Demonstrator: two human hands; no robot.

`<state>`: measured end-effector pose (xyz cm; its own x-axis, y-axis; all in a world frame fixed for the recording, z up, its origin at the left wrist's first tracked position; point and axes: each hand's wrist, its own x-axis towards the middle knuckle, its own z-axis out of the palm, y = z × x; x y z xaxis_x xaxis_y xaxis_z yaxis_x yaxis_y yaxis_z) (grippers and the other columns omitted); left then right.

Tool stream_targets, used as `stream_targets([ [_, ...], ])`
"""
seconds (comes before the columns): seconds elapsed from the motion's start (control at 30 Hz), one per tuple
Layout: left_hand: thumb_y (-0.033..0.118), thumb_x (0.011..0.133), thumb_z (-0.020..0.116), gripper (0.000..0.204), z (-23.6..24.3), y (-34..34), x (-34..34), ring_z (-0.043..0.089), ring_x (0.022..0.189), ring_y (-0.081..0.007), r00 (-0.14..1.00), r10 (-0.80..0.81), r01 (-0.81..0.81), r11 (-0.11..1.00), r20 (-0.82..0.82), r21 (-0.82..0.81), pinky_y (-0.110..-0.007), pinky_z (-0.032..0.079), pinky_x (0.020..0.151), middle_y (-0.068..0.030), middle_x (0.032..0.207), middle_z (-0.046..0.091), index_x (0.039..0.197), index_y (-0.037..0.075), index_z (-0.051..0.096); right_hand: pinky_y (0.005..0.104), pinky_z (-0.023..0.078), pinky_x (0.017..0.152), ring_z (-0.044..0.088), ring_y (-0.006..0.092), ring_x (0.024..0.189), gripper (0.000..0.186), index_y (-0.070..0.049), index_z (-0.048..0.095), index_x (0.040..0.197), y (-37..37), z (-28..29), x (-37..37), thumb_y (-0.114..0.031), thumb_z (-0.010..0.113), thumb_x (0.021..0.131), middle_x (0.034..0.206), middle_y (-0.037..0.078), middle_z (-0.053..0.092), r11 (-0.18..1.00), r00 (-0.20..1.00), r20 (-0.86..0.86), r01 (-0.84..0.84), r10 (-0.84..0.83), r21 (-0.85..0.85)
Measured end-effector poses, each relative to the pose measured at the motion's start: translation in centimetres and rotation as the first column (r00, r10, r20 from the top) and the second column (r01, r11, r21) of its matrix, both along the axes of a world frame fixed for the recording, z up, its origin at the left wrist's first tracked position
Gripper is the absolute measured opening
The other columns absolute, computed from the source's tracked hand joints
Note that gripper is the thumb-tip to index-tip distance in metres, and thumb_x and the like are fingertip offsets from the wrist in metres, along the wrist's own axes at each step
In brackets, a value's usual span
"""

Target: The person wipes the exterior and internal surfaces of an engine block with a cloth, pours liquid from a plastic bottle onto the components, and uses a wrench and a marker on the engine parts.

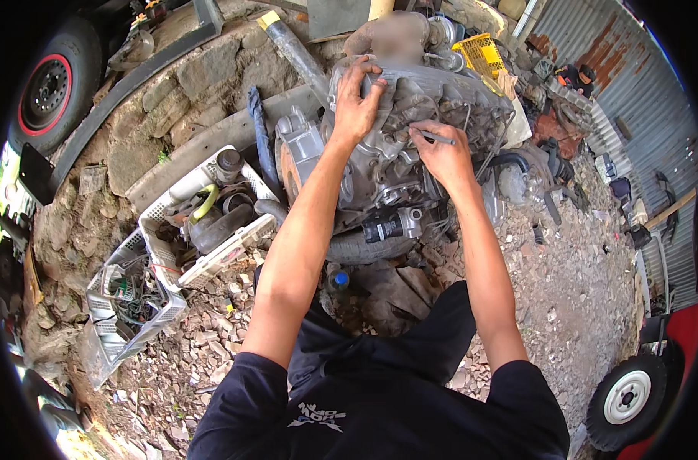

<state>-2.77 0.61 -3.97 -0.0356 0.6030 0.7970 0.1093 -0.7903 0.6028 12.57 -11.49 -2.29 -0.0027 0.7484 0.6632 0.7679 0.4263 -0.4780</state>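
Observation:
A greasy grey engine (372, 169) stands in front of me, resting on an old tyre (372, 251). My left hand (356, 103) leans on the far left edge of its ribbed top cover (441, 83), fingers apart and gripping nothing. My right hand (445, 156) is closed around a slim grey metal tool (438, 138), whose exact kind I cannot make out. Its fingertips are against the engine's near side, just below the cover. Low on the engine, facing me, is a black oil filter (383, 225). What the tool's tip touches is hidden.
Left of the engine, a white plastic crate (230, 257) holds hoses and parts; a grey crate (103, 345) holds wires. A blue-capped bottle (339, 280) is between my legs. Loose parts and a yellow crate (479, 55) lie behind right. Rubble (571, 307) covers the ground beside a corrugated wall (648, 100).

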Motion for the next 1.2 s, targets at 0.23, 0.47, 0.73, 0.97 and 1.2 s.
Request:
stream_targets([
  [0.23, 0.023, 0.089, 0.065, 0.027, 0.0, -0.1, 0.2, 0.048, 0.128, -0.0378, 1.000, 0.018, -0.018, 1.000, -0.007, -0.013, -0.044, 0.034, 0.110, -0.0169, 0.139, 0.054, 0.111, 0.010, 0.061, 0.0368, 0.055, 0.071, 0.072, 0.0321, 0.081, 0.015, -0.004, 0.074, 0.096, 0.1, -0.4, 0.8, -0.015, 0.069, 0.087, 0.086, 0.018, 0.072, 0.999, 0.997, -0.083, 0.007, -0.012, -0.052],
  [0.47, 0.024, 0.089, 0.065, 0.027, -0.2, -0.1, -0.1, 0.048, 0.128, -0.0376, 0.999, 0.037, -0.037, 0.999, -0.014, 0.008, -0.044, 0.034, 0.110, -0.0171, 0.139, 0.054, 0.111, 0.010, 0.061, 0.0329, 0.055, 0.072, 0.073, 0.0266, 0.079, 0.018, -0.003, 0.074, 0.096, -0.2, 0.4, 1.6, -0.018, 0.071, 0.088, 0.089, 0.016, 0.073, 0.998, 0.994, 0.101, 0.045, -0.048, 0.033],
  [0.73, 0.025, 0.089, 0.065, 0.027, 0.0, 0.2, 0.2, 0.048, 0.128, -0.0373, 1.000, 0.027, -0.027, 1.000, -0.007, 0.016, -0.044, 0.033, 0.110, -0.0170, 0.139, 0.054, 0.110, 0.010, 0.061, 0.0389, 0.055, 0.069, 0.071, 0.0357, 0.079, 0.012, -0.001, 0.072, 0.090, -0.9, -0.7, 1.0, -0.012, 0.069, 0.085, 0.083, 0.020, 0.071, 0.992, 0.991, 0.049, 0.122, -0.122, 0.020],
  [0.97, 0.025, 0.088, 0.065, 0.027, -0.3, 0.2, 0.1, 0.048, 0.128, -0.0370, 0.999, 0.033, -0.033, 0.999, -0.007, 0.016, -0.045, 0.033, 0.110, -0.0162, 0.139, 0.054, 0.110, 0.011, 0.061, 0.0335, 0.055, 0.077, 0.073, 0.0292, 0.089, 0.019, -0.003, 0.073, 0.102, -2.4, 0.5, 0.0, -0.017, 0.068, 0.090, 0.093, 0.018, 0.074, 0.987, 0.990, -0.076, 0.111, -0.120, -0.116],
  [1.2, 0.024, 0.088, 0.066, 0.026, -0.4, 0.4, 0.2, 0.048, 0.128, -0.0370, 0.998, 0.066, -0.065, 0.998, -0.017, 0.024, -0.045, 0.033, 0.110, -0.0163, 0.139, 0.054, 0.109, 0.011, 0.061, 0.0355, 0.055, 0.073, 0.072, 0.0332, 0.085, 0.019, -0.001, 0.073, 0.100, -1.5, -1.1, 1.1, -0.016, 0.068, 0.089, 0.088, 0.020, 0.072, 0.994, 0.982, -0.181, 0.030, -0.049, -0.107],
])
